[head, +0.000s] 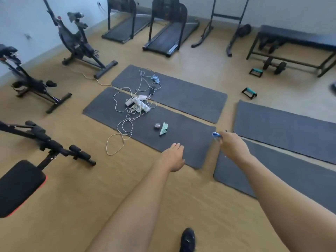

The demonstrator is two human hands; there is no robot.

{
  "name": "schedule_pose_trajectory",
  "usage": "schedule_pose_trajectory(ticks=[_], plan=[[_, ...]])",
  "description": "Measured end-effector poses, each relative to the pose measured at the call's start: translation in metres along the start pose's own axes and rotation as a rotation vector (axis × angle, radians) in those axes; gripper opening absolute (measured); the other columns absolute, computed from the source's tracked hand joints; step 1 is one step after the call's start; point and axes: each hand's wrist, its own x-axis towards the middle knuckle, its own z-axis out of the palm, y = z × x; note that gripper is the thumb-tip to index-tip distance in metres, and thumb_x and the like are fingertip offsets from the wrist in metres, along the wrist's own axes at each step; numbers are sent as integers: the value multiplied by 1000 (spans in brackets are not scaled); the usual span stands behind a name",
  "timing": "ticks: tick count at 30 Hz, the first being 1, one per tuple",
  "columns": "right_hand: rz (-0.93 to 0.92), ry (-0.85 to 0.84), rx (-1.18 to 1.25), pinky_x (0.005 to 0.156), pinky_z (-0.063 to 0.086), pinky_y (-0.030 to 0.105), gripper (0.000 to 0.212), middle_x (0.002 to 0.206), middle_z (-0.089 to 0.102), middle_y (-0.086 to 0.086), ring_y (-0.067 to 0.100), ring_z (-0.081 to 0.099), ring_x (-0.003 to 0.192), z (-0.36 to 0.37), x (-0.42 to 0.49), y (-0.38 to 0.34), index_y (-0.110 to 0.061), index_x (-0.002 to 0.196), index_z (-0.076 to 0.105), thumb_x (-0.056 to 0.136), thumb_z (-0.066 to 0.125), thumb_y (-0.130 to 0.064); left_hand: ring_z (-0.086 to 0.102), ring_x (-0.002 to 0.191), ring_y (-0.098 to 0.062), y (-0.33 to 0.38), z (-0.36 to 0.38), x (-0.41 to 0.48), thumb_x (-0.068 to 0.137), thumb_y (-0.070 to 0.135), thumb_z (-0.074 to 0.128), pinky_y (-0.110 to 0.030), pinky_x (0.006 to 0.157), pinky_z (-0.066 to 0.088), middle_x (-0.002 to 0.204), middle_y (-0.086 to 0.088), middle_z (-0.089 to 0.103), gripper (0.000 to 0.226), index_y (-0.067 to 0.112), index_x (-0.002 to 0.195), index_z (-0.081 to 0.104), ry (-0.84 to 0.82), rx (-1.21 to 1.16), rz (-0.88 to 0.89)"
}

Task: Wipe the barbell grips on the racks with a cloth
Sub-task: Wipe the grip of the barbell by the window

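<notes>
My right hand (pixel 231 145) is stretched out over the mats and grips a small blue cloth (pixel 216 134), of which only a bit shows past the knuckles. My left hand (pixel 173 156) reaches forward with relaxed fingers and holds nothing. On the near dark mat (pixel 185 142) lie a pale green cloth (pixel 163 128) and a small round tin (pixel 157 126), a short way ahead of my left hand. Another bluish cloth (pixel 155 78) lies on the far mat. A dumbbell (pixel 274 65) sits under the bench (pixel 298 36) at the back right. No barbell rack shows.
White power strips (pixel 137 103) and tangled cables (pixel 120 137) lie across the mats. Exercise bikes (pixel 78 42) stand left, two treadmills (pixel 169 39) at the back, a sit-up bench (pixel 21 184) at near left. Push-up handles (pixel 249 92) are on the floor at right. My shoe (pixel 187 240) shows below.
</notes>
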Motion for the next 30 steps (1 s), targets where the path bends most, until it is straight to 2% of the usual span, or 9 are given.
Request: schedule_pose_trajectory(ticks=[4,7,9,12,14,16,19,27,30], plan=[[-103,44,-2,73,36,33,29,107,61,-1,29,60,102,-20,85,-3,-21,118,58,99,41,-9,2,161,-23,2,-32,91,107,35,51,-39,126,22,175,-8,4,68,10,162,20,-38,106,55],[-125,-28,-26,85,45,36,46,130,60,5,29,58,117,-26,148,-12,-16,134,53,93,41,2,0,161,-25,-26,-64,160,107,36,50,-40,126,20,175,-10,1,71,9,163,16,-82,180,83],[-129,-51,-38,84,48,37,49,128,61,4,28,59,111,-27,198,-20,-18,133,52,91,41,4,9,159,-27,-53,-93,207,106,33,51,-41,123,25,172,-12,12,64,7,159,26,-80,190,88],[-64,-82,-49,68,47,36,38,104,62,2,25,58,83,-26,286,-28,-25,116,52,91,37,-1,39,140,-24,-99,-133,282,102,20,51,-36,108,37,146,-8,44,34,9,134,48,-7,139,78],[21,-145,-66,68,53,38,28,96,63,6,28,64,77,-27,349,-32,-27,107,51,93,37,-8,43,135,-22,-122,-159,332,101,16,48,-34,104,38,138,-4,49,30,10,131,50,-19,161,78],[66,-234,-108,67,56,37,22,91,63,4,25,66,75,-32,408,-40,-31,98,50,92,39,-13,38,142,-20,-142,-184,387,101,14,46,-35,104,39,143,-2,47,36,11,137,48,-46,174,112],[84,-267,-99,64,58,38,34,87,62,0,18,66,64,-54,499,-54,-37,105,52,89,40,-9,23,156,-21,-157,-237,478,101,11,47,-35,116,36,161,-4,35,52,9,151,38,-2,151,200],[179,-115,40,68,58,39,38,97,66,3,22,64,77,-143,745,-16,-34,124,57,99,38,-13,2,161,-26,-120,-383,740,103,18,46,-39,127,21,175,-11,3,70,8,164,13,-3,234,270],[210,-101,96,63,53,36,32,92,66,2,23,63,74,-153,853,23,-35,108,58,97,38,-13,0,161,-26,-109,-412,848,102,17,43,-38,127,19,175,-11,0,71,8,165,11,-37,269,274]])
